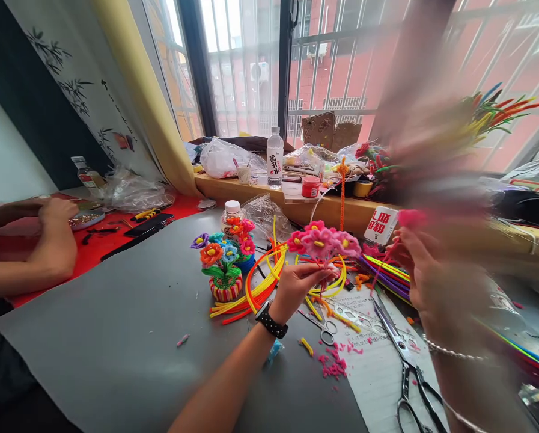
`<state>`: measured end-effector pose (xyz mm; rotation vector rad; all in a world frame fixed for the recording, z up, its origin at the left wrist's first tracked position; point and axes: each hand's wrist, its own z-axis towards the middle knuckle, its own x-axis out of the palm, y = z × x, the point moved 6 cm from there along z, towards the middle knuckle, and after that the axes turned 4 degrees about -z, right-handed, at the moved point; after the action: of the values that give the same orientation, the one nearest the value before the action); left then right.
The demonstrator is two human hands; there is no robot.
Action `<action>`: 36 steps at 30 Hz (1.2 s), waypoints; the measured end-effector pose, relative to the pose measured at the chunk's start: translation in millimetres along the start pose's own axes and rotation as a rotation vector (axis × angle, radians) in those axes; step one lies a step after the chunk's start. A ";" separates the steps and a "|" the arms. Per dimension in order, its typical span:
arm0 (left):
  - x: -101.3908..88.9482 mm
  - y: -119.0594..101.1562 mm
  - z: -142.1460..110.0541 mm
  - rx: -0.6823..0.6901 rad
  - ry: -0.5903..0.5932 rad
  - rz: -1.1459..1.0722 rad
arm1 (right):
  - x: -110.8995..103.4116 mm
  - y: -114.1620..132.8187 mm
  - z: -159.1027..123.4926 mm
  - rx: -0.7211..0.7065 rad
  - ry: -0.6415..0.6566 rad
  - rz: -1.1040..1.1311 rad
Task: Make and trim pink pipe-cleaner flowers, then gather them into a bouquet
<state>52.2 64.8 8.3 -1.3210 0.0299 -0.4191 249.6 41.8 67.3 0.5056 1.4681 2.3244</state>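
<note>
My left hand [298,287], with a black watch on its wrist, pinches the stems of a small bunch of pink pipe-cleaner flowers [323,240] held upright above the grey table mat [116,337]. My right hand [425,270] is raised close to the camera and blurred; its fingers are closed on a pink pipe-cleaner piece [408,219] with a thin stem hanging down. Loose yellow, orange and red pipe cleaners [255,288] lie under and left of the left hand.
A finished pipe-cleaner flower pot [224,264] stands left of my left hand. Two pairs of scissors [404,355] and pink scraps [334,364] lie on paper at the right. Another person's hands [55,234] rest on the red mat at far left. Bottles, bags and cups crowd the window ledge.
</note>
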 end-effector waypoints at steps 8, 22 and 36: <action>-6.3 -11.8 1.6 0.008 -0.065 0.017 | 38.4 -33.6 -30.1 0.231 0.786 -0.531; 3.4 -6.0 -2.0 0.031 0.002 0.147 | 53.6 9.1 -38.2 -0.190 0.508 -0.146; 3.5 -2.6 -1.4 0.080 0.022 0.260 | 28.5 23.3 -27.3 -0.187 0.173 0.020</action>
<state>54.3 61.9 11.1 -1.2142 0.1994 -0.2113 209.5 24.1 80.7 0.2752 1.3040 2.5433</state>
